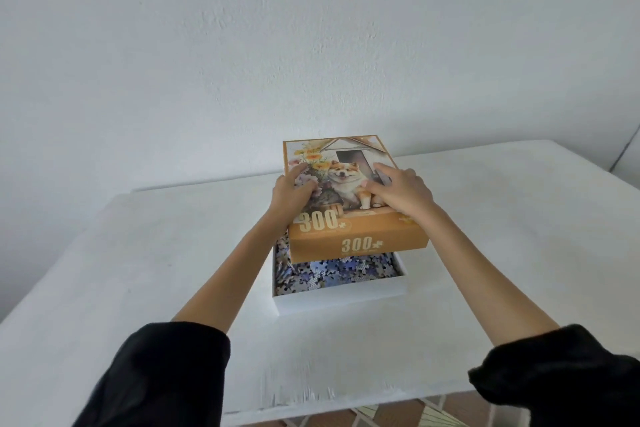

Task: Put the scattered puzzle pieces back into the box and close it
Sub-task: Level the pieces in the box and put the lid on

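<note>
Gripping an orange cardboard box lid (346, 180) printed with a smiling dog, flowers and the number 300, the person's two hands held it just above a shallow white cardboard box base (339, 298) in the head view. The left hand (292, 189) clasped the lid's left edge, thumb and forefinger lying on the printed top. The right hand (401, 191) clasped the right edge in the same manner, thumb and forefinger spread over the picture. The lid sat farther back than the base, so it covered the far part while the near part lay uncovered. There a heap of loose blue, grey and white puzzle pieces (332, 272) showed inside the base. The base rested on a white bench (173, 253) set against a plain white wall (311, 28). Black sleeves (166, 374) covered both upper forearms, and patterned floor tiles (381, 416) showed below the bench's near edge.
</note>
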